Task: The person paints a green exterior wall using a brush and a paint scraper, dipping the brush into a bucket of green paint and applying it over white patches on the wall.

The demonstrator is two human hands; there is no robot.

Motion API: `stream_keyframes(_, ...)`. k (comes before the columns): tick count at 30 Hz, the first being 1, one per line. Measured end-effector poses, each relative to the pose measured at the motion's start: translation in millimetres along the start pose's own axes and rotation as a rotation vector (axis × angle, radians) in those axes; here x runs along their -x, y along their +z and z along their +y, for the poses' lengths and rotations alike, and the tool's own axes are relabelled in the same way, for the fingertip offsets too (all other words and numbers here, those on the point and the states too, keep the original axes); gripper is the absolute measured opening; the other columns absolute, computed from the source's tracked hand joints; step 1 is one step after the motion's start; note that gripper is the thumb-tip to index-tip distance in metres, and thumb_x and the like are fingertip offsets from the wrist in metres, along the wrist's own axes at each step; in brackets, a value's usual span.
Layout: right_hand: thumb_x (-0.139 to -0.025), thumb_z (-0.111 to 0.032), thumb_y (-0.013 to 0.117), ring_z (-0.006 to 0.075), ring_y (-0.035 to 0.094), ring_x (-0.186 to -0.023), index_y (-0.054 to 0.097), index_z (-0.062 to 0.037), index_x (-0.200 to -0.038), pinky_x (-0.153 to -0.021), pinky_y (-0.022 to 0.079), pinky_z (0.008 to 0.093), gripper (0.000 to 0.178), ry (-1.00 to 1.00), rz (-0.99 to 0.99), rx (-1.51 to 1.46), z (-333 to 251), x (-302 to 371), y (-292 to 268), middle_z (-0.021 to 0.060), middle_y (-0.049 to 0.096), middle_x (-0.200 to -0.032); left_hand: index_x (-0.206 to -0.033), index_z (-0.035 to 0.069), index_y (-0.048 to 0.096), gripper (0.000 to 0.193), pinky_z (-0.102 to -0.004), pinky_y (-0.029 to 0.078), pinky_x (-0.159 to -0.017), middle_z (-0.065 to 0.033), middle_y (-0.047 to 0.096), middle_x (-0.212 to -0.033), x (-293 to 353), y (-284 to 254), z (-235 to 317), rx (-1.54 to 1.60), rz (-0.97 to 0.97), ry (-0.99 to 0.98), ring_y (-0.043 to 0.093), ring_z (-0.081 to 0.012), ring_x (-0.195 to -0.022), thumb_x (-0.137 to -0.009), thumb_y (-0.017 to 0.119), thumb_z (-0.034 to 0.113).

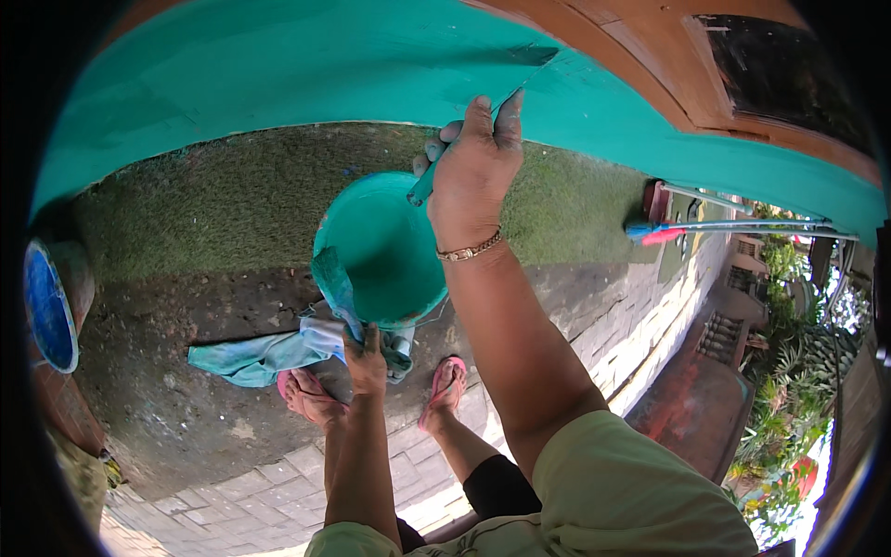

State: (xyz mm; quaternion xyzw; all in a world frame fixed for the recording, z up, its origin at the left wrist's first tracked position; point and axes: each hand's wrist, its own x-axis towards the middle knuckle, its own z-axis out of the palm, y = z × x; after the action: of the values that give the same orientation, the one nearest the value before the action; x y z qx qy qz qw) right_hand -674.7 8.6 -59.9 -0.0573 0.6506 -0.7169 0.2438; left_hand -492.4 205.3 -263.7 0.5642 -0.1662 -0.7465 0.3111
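My right hand [475,167] is closed around a teal-smeared scraper [420,189], its handle end sticking out below my fingers. Its thin far end reaches up to the teal wall [306,74], where a darker patch shows at the tip. Lower down, my left hand [364,357] grips the handle of a wide putty knife [332,277] coated in teal. That blade lies at the left rim of a round bucket [413,241], whose inside is covered in teal paint. A stained cloth [251,359] lies on the ground beside the bucket, partly behind my left hand.
Green turf matting [223,213] runs along the wall's foot, with paving [241,492] nearer me. A blue-topped container [51,306] stands at far left. Long-handled cleaning tools [733,226] lean at right. Above the wall is a brown window frame [640,56]. My sandalled feet flank the bucket.
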Motion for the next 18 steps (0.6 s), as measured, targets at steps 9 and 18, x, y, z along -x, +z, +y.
stream_keyframes(9, -0.081, -0.005, 0.045, 0.0174, 0.048, -0.055, 0.043, -0.0066, -0.094, -0.045, 0.04, 0.0312, 0.014, 0.19, 0.09, 0.179, 17.4, -27.5, -103.7, 0.0091, 0.053, -0.075, -0.103, 0.006, 0.051, 0.014, -0.0218, 0.034, -0.051, 0.0046, 0.05, -0.075, 1.7, -0.7, 8.7, 0.02, -0.033, -0.014, 0.041, -0.0052, -0.058, -0.093, 0.059, 0.009)
stream_keyframes(18, -0.082, -0.001, 0.041, 0.017, 0.046, -0.054, 0.041, -0.0128, -0.1, -0.043, 0.038, 0.0305, 0.022, -0.022, 0.067, 0.43, -51.1, -128.7, -140.7, 0.0109, 0.051, -0.077, -0.103, 0.008, 0.05, 0.012, -0.0217, 0.031, -0.049, 0.005, 0.046, -0.072, 1.2, -0.7, 5.3, -0.034, -0.069, 0.045, 0.039, -0.0051, -0.056, -0.093, 0.057, 0.009)
